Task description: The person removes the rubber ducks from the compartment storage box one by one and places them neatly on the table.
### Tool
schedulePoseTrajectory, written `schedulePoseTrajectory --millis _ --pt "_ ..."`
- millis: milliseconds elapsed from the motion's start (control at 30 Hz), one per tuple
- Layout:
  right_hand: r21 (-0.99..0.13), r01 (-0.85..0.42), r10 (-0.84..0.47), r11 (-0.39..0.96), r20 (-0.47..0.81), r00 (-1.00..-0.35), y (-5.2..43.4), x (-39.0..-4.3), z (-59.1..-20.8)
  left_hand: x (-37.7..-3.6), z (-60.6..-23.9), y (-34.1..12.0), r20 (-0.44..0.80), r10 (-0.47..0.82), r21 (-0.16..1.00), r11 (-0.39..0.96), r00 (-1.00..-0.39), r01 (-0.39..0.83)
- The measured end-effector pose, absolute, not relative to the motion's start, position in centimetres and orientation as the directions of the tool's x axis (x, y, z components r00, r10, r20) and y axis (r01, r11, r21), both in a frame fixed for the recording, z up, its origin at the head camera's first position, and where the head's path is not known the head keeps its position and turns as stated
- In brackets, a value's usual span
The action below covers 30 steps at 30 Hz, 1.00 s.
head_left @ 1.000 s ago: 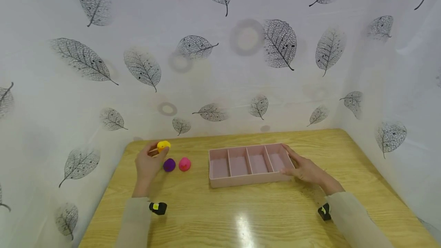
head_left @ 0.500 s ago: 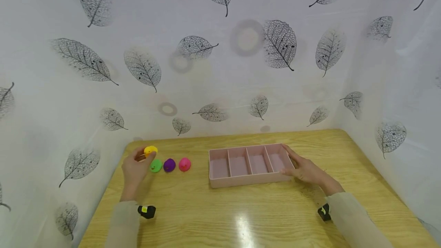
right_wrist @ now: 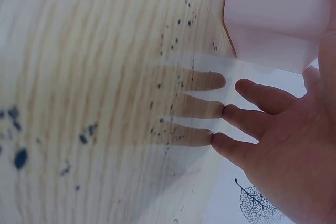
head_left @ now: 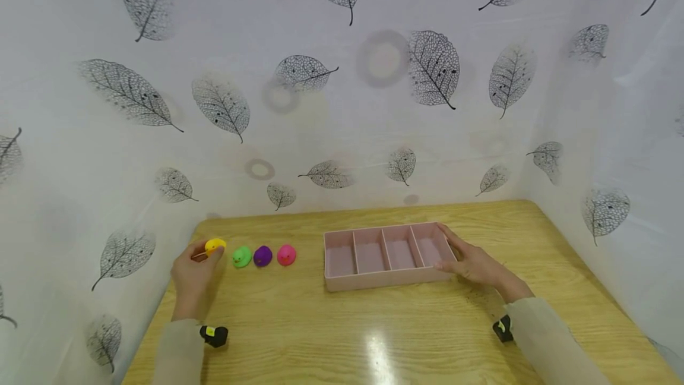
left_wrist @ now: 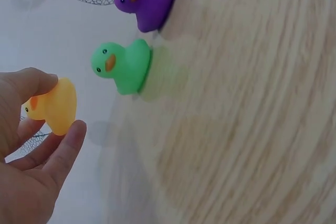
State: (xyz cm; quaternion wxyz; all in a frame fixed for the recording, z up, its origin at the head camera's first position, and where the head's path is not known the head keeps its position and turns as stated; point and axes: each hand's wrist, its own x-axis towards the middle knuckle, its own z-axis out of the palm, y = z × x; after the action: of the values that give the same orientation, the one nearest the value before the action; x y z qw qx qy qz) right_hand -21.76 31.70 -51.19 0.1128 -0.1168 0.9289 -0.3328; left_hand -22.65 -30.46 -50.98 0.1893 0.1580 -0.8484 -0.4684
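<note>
Yellow rubber duck (head_left: 215, 246) sits at the far left end of the toy row, pinched between thumb and fingers (left_wrist: 69, 139) of the left hand (head_left: 191, 275). Left wrist view shows the yellow duck (left_wrist: 52, 106) with its orange beak, gripped at the fingertips; whether it touches the surface cannot be told.

Just right of it, a green duck (head_left: 241, 256) stands on the wooden surface (head_left: 374, 331), then a purple duck (head_left: 262, 255), then a pink duck (head_left: 286, 254), all 3 in a line, close together but apart. Left wrist view confirms the green duck (left_wrist: 122, 65) and purple duck (left_wrist: 147, 1) upright, beaks facing the same way.

Right of the ducks, near the middle of the surface, lies a pink tray (head_left: 333, 283) with 4 compartments, side by side, nothing in them.

Right hand (head_left: 472, 263) rests at the tray's right end, fingers straight and spread, holding nothing; thumb lies along the tray's far right rim. Right wrist view shows the hand (right_wrist: 286, 145) flat with fingertips on the surface beside the tray's corner (right_wrist: 273, 19). Dark specks mark the wood grain there.

Both sleeves are pale beige. White sheeting with a grey leaf print surrounds the surface on 3 sides.
</note>
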Motion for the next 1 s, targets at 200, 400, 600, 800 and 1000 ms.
schedulePoseTrajectory --millis 200,400,600,800,1000 --pt "-0.647 -0.143 -0.294 0.749 -0.131 -0.947 31.7 -21.8 -51.2 -22.7 -51.9 -31.4 0.18 -0.436 0.835 0.541 -0.882 -0.097" --pt "-0.647 -0.146 -0.295 0.749 -0.128 -0.947 31.7 -21.7 -51.1 -22.9 -52.5 -31.7 0.119 -0.438 0.821 0.548 -0.891 -0.16" --pt "-0.663 -0.144 -0.299 0.735 -0.126 -0.946 31.6 -21.7 -51.2 -22.6 -53.4 -31.9 0.013 -0.429 0.836 0.5 -0.903 -0.225" --pt "-0.663 -0.153 -0.304 0.733 -0.117 -0.946 31.8 -21.7 -51.3 -22.9 -54.1 -32.0 0.134 -0.425 0.791 0.59 -0.895 -0.162" --pt "-0.659 -0.149 -0.301 0.737 -0.122 -0.946 32.0 -21.8 -51.5 -22.8 -54.2 -31.7 0.1 -0.411 0.81 0.563 -0.906 -0.166"
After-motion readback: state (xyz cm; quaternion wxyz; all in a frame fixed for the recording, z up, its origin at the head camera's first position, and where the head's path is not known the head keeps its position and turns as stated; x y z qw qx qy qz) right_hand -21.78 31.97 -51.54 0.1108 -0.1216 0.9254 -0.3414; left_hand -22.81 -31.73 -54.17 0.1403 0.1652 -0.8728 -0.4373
